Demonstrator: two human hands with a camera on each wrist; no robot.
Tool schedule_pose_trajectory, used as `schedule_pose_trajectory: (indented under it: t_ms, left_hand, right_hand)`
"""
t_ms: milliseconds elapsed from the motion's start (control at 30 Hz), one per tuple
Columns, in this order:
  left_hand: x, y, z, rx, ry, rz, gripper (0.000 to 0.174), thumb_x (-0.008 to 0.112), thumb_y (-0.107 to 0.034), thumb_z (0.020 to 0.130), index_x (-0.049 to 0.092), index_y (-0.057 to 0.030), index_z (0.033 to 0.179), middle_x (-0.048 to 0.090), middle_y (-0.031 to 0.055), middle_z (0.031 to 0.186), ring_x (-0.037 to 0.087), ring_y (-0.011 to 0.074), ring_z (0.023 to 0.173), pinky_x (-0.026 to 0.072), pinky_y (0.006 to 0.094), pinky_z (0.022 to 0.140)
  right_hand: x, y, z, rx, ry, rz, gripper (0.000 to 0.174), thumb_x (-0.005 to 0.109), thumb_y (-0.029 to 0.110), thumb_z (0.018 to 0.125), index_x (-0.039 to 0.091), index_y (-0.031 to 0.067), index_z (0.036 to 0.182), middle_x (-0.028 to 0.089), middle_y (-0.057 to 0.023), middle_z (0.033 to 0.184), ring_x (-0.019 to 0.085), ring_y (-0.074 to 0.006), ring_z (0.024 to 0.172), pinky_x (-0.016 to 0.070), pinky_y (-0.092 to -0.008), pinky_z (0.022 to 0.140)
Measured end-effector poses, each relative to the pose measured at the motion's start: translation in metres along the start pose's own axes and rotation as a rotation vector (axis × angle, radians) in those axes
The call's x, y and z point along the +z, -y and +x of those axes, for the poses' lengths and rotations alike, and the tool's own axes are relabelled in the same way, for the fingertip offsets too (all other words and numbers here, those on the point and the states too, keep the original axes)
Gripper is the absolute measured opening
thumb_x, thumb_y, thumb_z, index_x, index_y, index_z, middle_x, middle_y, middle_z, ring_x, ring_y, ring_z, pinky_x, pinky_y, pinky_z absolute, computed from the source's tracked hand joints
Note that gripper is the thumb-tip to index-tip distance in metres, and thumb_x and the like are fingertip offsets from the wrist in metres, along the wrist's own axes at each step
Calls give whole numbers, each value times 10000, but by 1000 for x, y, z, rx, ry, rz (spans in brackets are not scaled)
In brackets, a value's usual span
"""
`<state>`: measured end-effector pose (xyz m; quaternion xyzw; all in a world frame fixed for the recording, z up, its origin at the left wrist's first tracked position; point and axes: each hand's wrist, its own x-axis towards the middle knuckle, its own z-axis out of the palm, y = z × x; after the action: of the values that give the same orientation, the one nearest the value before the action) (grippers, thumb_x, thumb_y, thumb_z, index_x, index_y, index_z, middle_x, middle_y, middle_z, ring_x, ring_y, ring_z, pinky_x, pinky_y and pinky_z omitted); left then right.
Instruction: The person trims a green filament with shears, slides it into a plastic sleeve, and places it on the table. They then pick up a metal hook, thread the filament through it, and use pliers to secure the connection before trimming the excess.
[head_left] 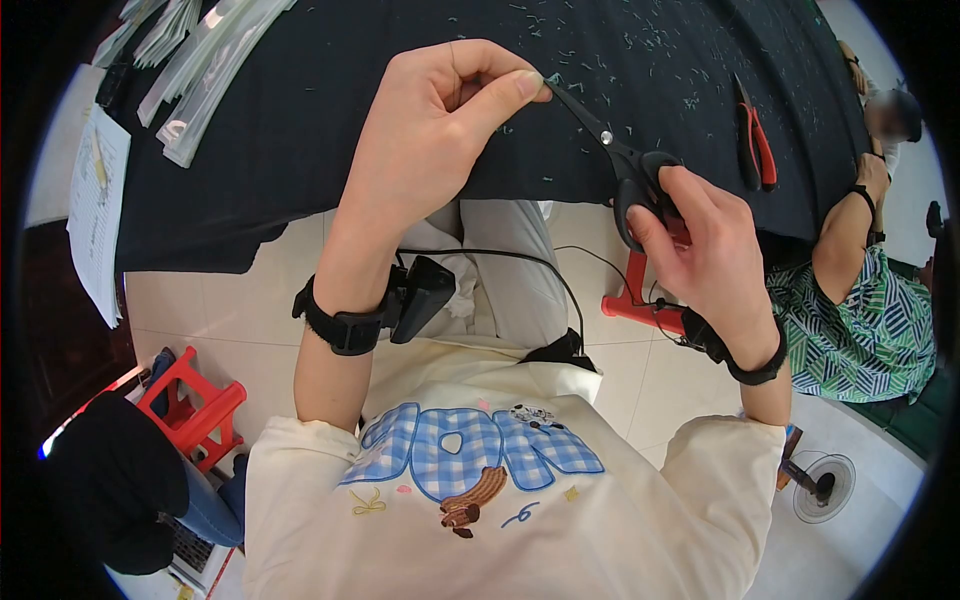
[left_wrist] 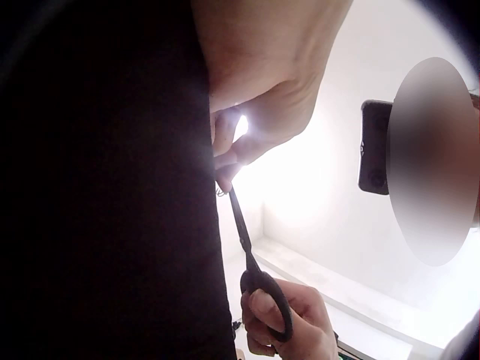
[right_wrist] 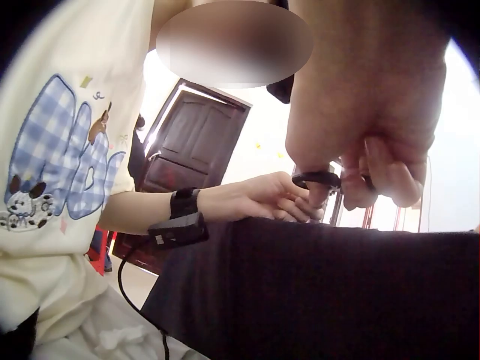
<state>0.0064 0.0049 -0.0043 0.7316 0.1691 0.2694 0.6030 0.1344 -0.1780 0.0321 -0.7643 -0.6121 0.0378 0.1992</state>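
My left hand (head_left: 425,135) is over the black cloth, its thumb and forefinger pinching a tiny green thread-like piece (head_left: 553,80), mostly hidden by the fingertips. In the left wrist view a thin curl (left_wrist: 220,192) pokes out below those fingertips. Black-handled scissors (head_left: 622,152) are held in my right hand (head_left: 715,235), with thumb and fingers through the loops. The blades lie close together and point up and left, their tips right at the pinching fingertips. In the right wrist view one scissor loop (right_wrist: 315,180) shows round a finger.
Small green scraps (head_left: 690,102) are scattered over the black-covered table (head_left: 330,150). Red-and-black pliers (head_left: 763,150) lie to the right. Clear plastic strips (head_left: 205,80) and a written sheet (head_left: 98,200) lie left. Another person (head_left: 860,210) sits at the right edge.
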Motion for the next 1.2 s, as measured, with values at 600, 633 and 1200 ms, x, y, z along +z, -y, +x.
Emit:
schedule_pose_trajectory:
  t_ms: [600,633,1200]
  left_hand:
    - [1,-1,-1,-5,5,30,158,580,-170,837,659,-36,864,617,-18,732,370,0,528,231,169,449]
    - [1,-2,-1,-21,7,28,157,581,-170,836,660,-37,862,614,-21,729,369,-1,529,230,169,450]
    - [4,-1,0,-8,-45,24,156,587,-176,816,654,-36,810,599,-25,696,350,-4,517,215,180,446]
  right_hand:
    - [0,0,0,23,-9,28,199,670,113,738,499,13,756,469,-88,578,480,-225,464,382,-305,439]
    - [0,0,0,18,-11,20,198,670,113,739,501,12,759,474,-88,580,482,-221,463,383,-304,437]
    - [-2,5,-1,153,60,11,232,654,135,728,485,2,815,519,-116,613,546,-251,553,429,-315,516]
